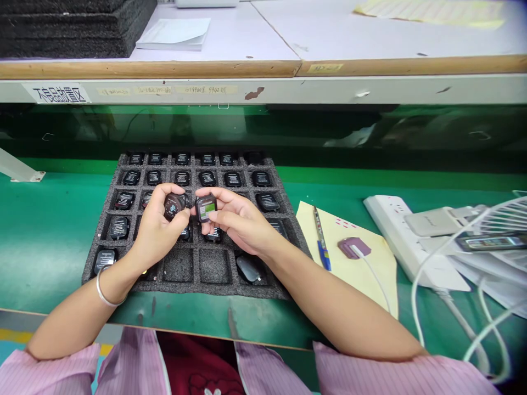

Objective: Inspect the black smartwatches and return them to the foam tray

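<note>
Between the thumb and fingers of my left hand (158, 222) is a dark round-faced smartwatch body (173, 206) with a small lit mark on its screen. My right hand (236, 216) pinches a square smartwatch body (206, 208), whose screen shows green and white areas. The two hands almost meet above a grey foam tray (230, 289). Dark square watch bodies (119, 227) with pale lettering lie in many of its compartments. A dark, smooth rounded piece (249, 267) sits tilted in a front-right compartment. My hands and forearms hide part of the tray.
Right of the tray, a yellow sheet (307, 219) carries a blue pen (322, 241) and a purple block (354, 248) with a white cable. Farther right are a white power strip (411, 241) and tangled cables. A shelf edge (288, 90) crosses behind, holding black foam (74, 30).
</note>
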Available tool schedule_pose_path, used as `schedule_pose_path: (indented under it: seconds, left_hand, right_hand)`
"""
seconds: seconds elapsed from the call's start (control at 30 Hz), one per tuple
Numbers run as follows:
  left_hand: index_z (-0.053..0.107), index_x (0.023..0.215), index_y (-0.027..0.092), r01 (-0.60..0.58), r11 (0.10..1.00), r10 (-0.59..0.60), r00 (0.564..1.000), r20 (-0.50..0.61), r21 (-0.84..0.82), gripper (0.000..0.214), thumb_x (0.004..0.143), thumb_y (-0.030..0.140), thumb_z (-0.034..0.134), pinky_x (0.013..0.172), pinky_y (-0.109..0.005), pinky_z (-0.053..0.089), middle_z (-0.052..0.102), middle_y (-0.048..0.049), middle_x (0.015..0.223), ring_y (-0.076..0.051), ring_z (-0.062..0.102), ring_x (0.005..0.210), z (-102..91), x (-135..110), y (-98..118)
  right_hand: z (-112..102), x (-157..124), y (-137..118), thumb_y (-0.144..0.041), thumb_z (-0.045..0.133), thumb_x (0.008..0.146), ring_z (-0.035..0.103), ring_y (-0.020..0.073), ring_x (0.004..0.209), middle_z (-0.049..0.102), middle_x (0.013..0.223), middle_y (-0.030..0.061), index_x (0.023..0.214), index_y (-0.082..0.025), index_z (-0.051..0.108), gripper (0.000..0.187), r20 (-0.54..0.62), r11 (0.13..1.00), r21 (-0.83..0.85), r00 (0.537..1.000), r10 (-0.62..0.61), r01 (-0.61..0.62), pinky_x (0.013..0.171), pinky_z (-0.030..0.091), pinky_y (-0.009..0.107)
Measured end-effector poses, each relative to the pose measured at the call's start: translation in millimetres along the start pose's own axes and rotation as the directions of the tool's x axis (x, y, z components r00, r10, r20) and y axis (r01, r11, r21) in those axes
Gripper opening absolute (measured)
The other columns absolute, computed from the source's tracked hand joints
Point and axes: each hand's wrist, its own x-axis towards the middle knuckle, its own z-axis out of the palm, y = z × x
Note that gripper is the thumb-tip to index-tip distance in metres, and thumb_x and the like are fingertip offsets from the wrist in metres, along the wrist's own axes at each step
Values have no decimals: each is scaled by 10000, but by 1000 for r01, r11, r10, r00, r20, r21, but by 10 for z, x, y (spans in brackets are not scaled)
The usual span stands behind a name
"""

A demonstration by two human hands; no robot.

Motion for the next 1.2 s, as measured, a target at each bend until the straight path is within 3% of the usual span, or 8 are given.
schedule_pose_path:
  seconds: [0.17, 0.33, 0.5, 1.2]
  left_hand:
    - [551, 1138, 215, 26, 994, -24, 1000, 21, -109, 418, 755, 227, 719, 713, -281, 504, 599, 10, 921, -139, 589, 780, 12, 6, 37]
    - [516, 1321, 217, 210, 925, -173, 975, 140, -317, 570, 787, 267, 710, 545, -256, 524, 680, 5, 919, -113, 618, 589, 4, -8, 121]
    - [578, 1289, 192, 295, 851, -241, 954, 176, -435, 536, 775, 281, 702, 610, -268, 626, 732, -8, 962, -138, 728, 643, -17, -2, 150]
    - [550, 1137, 193, 305, 872, -255, 951, 175, -383, 419, 743, 213, 690, 597, -256, 664, 749, 7, 965, -132, 750, 586, -22, 2, 126]
  right_hand:
    - [-1, 8, -3, -169, 769, 758, 677, 129, 618, 732, 887, -13, 1193, -203, 650, 452, -25, 999, 50, 1000, 10, -9, 558, 504, 246]
    - [-21, 21, -2, -193, 776, 744, 667, 124, 592, 766, 974, 14, 1202, -212, 636, 479, -90, 996, 83, 995, 35, -28, 517, 509, 244]
    - [-28, 32, 0, -184, 781, 745, 675, 125, 607, 769, 962, 11, 1182, -210, 638, 461, -118, 995, 102, 993, 3, 10, 555, 536, 255]
    - [-25, 30, -5, -156, 734, 721, 700, 146, 635, 762, 934, 2, 1181, -215, 646, 472, -85, 997, 75, 996, 6, 0, 592, 580, 293]
